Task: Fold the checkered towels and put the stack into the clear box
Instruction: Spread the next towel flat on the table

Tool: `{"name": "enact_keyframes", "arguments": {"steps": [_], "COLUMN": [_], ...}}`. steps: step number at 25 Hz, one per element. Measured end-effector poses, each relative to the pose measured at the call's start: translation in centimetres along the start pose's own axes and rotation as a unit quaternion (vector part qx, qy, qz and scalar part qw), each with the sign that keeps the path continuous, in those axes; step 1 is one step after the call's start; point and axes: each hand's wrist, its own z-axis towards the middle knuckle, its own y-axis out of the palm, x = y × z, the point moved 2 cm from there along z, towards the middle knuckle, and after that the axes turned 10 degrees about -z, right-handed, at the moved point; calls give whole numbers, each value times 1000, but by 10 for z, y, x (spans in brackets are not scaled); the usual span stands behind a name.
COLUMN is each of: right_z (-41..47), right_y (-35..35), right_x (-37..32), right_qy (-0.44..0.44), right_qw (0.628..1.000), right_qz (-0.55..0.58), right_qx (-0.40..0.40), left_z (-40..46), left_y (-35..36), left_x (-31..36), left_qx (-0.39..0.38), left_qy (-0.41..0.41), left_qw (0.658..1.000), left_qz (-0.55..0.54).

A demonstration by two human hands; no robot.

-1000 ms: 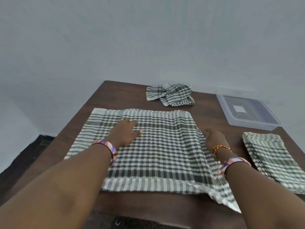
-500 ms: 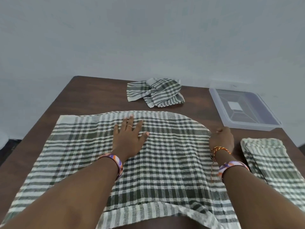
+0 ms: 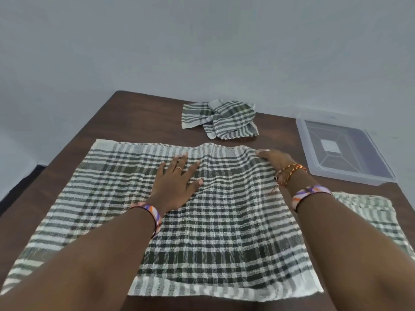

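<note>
A large green-and-white checkered towel (image 3: 215,221) lies spread across the brown table (image 3: 139,117). My left hand (image 3: 175,182) rests flat on its middle, fingers spread. My right hand (image 3: 272,161) lies at the towel's far right corner, fingers on the cloth edge; a grip on the edge cannot be made out. A crumpled checkered towel (image 3: 222,118) sits at the table's far side. A folded checkered towel (image 3: 379,221) lies at the right, partly behind my right forearm. The clear box (image 3: 341,151) stands at the far right with nothing inside.
A pale wall rises behind the table. The table's left edge drops to a dark floor (image 3: 20,182). Bare tabletop shows between the spread towel and the crumpled one.
My right hand has slid forward along the towel's right edge to its far corner. The left hand stays flat on the middle. The far edge now lies straighter.
</note>
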Motion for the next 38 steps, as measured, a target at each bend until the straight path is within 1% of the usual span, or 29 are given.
{"name": "enact_keyframes", "arguments": {"steps": [2,4,5,7,9,12,14,15,17,19,21,23,26,28,30,32,35,38], "right_z": [3,3,3,6,9,11,13,13,7,-4,-19,-33,-51,-58,-60,-57,-46,-27], "right_y": [0,-7,-12,-17,-16,-8,0,4,12,33,70,118,195,235,260,275,276,249], "right_x": [-1,2,6,12,15,11,8,6,0,-12,-23,-27,-29,-34,-40,-45,-51,-49], "right_qy": [-62,-114,-136,-167,-179,-165,-145,-130,-112,-158,-238,-304,-349,-361,-370,-375,-355,-309], "right_qw": [998,990,985,978,969,964,957,948,913,873,847,829,809,799,791,773,765,778], "right_qz": [28,71,56,-32,-100,-101,-143,-188,-291,-365,-414,-444,-472,-480,-486,-511,-538,-545], "right_qx": [7,50,86,124,137,182,206,220,265,282,235,152,28,-16,-31,-24,2,36], "left_z": [0,-1,-1,-1,-1,-2,-2,-1,1,2,2,-2,-7,-11,-14,-14,-11,-9], "left_y": [0,1,1,0,-1,-4,-11,-16,-26,-33,-35,-36,-41,-46,-47,-46,-48,-48], "left_x": [0,0,-1,-1,0,-1,-2,-4,-9,-23,-43,-66,-106,-131,-148,-161,-171,-173], "left_qx": [3,9,12,18,15,0,12,30,70,98,112,131,161,160,117,67,65,68], "left_qy": [-2,-2,-2,-2,-4,-4,-3,-6,-23,-55,-91,-120,-128,-155,-207,-238,-246,-242], "left_qw": [1000,1000,1000,1000,1000,999,997,996,993,991,987,981,971,965,967,968,967,967], "left_qz": [-3,-7,-8,-9,-12,-38,-77,-89,-87,-79,-75,-79,-124,-136,-97,-41,-27,-33]}}
